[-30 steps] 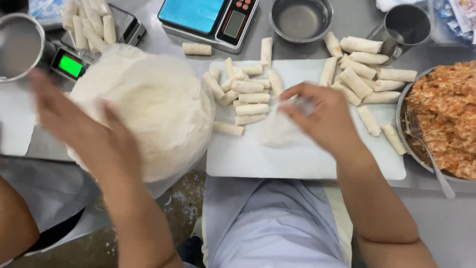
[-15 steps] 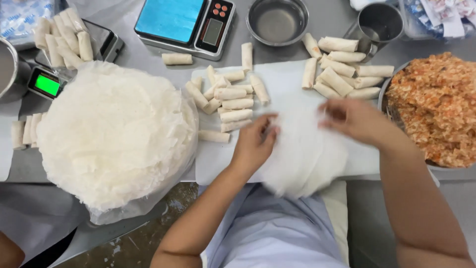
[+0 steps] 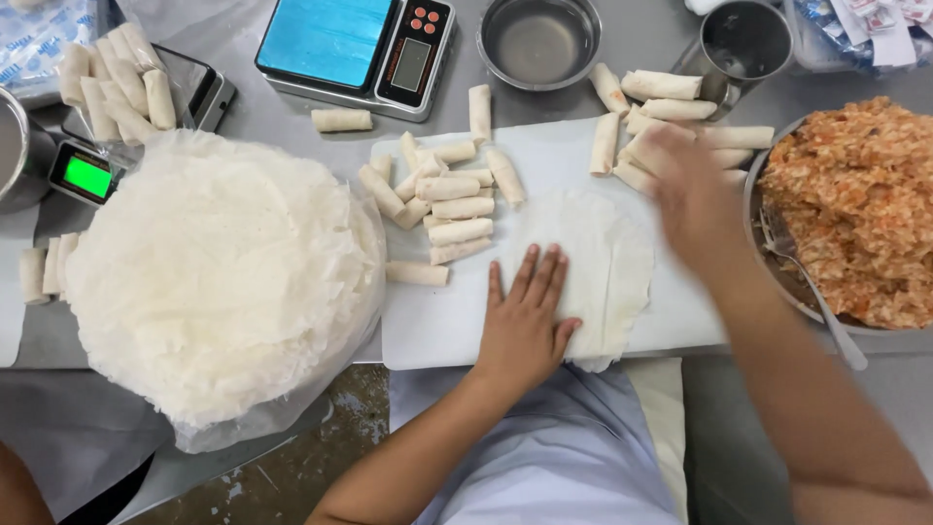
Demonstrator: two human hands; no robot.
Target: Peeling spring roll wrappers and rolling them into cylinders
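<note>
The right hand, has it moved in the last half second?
Yes. The right hand has left the wrapper on the white board and swung right, toward the bowl of filling.

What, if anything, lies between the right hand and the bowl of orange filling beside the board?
Nothing visible does. The right hand, blurred, hovers over the white board's right end, next to the filling bowl's rim. A spoon lies in the filling, and rolled pieces lie beyond the hand, not between.
</note>
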